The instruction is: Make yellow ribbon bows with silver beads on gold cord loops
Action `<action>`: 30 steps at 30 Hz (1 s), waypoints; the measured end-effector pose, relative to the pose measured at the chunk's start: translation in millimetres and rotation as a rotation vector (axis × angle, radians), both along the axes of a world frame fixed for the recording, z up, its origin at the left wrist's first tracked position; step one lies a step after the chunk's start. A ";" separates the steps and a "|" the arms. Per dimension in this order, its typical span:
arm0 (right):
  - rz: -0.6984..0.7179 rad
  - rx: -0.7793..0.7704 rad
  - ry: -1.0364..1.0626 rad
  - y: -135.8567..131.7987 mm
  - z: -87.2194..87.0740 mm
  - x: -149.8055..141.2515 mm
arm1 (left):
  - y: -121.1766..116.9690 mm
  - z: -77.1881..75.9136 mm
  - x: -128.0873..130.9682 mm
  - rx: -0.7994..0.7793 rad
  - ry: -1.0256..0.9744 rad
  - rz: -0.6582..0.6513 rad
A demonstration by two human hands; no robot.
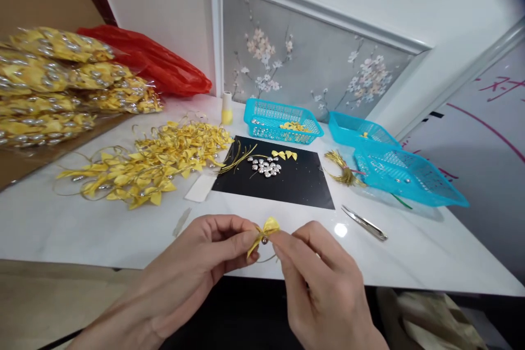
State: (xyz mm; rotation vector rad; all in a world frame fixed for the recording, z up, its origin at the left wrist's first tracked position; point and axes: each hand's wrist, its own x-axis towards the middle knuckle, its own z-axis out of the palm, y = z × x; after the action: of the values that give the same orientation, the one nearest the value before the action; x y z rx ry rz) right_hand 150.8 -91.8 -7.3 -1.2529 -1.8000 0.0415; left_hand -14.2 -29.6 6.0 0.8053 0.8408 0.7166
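Note:
Near the table's front edge, my left hand (219,246) pinches a yellow ribbon bow (270,225) between thumb and fingers. A small silvery bead (264,240) sits at the middle of the bow, and a thin gold cord (267,259) curves below it. From the other side, my right hand (324,270) is closed, its thumb and index finger pressed against the bow beside the bead. The fingertips hide part of the ribbon. Beyond the hands, silver beads (267,167), two yellow bows (284,155) and loose gold cords (238,158) lie on a black mat (299,188).
Finished-looking yellow bows (151,161) are heaped at left, with bagged bows (53,82) and a red bag (151,60) behind. Blue baskets (283,106), a small yellow-white bottle (227,108), a cord bundle (346,172) and metal snips (365,223) also lie around.

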 end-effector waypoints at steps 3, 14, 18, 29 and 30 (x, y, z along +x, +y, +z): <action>-0.006 0.029 -0.017 0.3 -1.7 -1.0 | -0.3 -0.4 1.5 -0.019 -0.018 -0.007; -0.014 0.063 -0.092 0.1 0.6 -1.3 | 0.2 -0.4 4.4 -0.087 -0.052 0.013; 0.005 0.060 -0.152 0.2 5.7 0.2 | -0.2 -1.1 5.2 -0.076 -0.046 0.007; -0.005 -0.041 -0.008 1.9 -1.8 0.6 | -1.4 -0.7 5.2 -0.110 -0.084 0.002; -0.006 -0.056 0.013 1.9 -3.1 1.3 | -1.3 -0.4 5.5 -0.116 -0.093 -0.004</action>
State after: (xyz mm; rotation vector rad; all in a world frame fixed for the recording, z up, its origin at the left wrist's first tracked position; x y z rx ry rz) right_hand 152.1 -90.0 -10.3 -1.2952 -1.7948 0.0971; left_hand -8.7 -30.9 5.6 0.6645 0.7888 0.6901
